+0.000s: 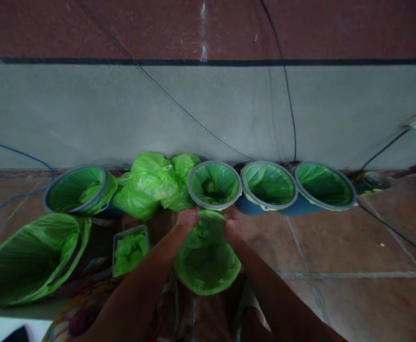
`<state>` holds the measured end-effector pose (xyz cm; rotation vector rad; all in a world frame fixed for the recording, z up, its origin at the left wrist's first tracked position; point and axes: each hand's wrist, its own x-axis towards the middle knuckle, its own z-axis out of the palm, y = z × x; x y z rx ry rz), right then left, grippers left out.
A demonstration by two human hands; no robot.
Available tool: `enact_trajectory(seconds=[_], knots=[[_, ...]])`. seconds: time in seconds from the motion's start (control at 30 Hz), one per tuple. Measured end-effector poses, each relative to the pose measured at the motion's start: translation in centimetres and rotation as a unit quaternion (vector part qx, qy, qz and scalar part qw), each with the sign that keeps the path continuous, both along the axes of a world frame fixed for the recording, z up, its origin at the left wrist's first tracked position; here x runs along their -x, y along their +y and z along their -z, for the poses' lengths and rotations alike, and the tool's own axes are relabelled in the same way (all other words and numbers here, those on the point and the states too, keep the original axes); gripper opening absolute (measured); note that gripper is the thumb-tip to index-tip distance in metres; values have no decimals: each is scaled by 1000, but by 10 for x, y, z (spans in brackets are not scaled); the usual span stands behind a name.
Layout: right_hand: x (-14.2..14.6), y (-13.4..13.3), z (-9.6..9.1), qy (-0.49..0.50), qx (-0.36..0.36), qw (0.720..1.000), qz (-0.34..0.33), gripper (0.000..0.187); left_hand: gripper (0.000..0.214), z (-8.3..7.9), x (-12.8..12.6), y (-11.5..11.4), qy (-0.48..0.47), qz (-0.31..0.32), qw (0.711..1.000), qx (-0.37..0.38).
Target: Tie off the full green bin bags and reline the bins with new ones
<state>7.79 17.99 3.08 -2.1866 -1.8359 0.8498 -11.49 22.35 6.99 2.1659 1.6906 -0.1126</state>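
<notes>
My left hand (187, 219) and my right hand (233, 228) are closed on the far edge of a green bin liner (208, 280), one at each side. The liner's round mouth faces up between my feet, its near edge spread wide. Whether a bin stands inside this liner I cannot tell. Just beyond my hands is a grey-rimmed bin (214, 207) lined with the same green plastic. My fingertips are partly hidden by the dim light and the liner's folds.
More lined bins stand along the wall: one (269, 207) and another (325, 205) at right, one (104, 187) at left. Full green bags (151, 183) sit between. Nearer left are a large lined bin (81, 254) and a small container (146, 232). Cables (289, 95) hang down the wall.
</notes>
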Motion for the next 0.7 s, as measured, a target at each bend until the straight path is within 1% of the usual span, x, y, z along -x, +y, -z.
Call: enact_trajectory(seconds=[0.07, 0.13, 0.2, 0.27, 0.37, 0.43, 0.47, 0.53, 0.6, 0.7], knots=[[-2, -3, -3, 1, -1, 1000, 16, 28, 52, -4, 3, -2, -3, -15, 1000, -6], [-6, -12, -6, 9, -8, 999, 42, 27, 74, -7, 9, -5, -6, -33, 999, -10], [-14, -29, -7, 13, -10, 997, 75, 28, 84, -11, 17, -8, -15, -55, 998, -5], [-21, -52, -6, 7, -5, 995, 104, 31, 81, -13, 22, -10, -39, -76, 996, 8], [-28, -87, -2, -10, -1, 989, 151, 33, 60, -13, 20, -12, -89, -88, 992, 28], [-30, -101, -1, -31, -31, 984, 170, 37, 42, -11, 11, -12, -103, -80, 991, 32], [-30, -103, -3, -44, -58, 982, 172, 41, 39, -9, 6, -12, -103, -76, 991, 34], [-31, -96, -10, -61, -114, 978, 163, 47, 43, -6, -6, -12, -95, -66, 993, 38], [-29, -77, -20, -52, -147, 980, 127, 45, 44, -3, -17, -13, -85, -56, 994, 41], [-23, -39, -30, -9, -139, 989, 42, 43, 43, 0, -26, -15, -73, -43, 996, 36]])
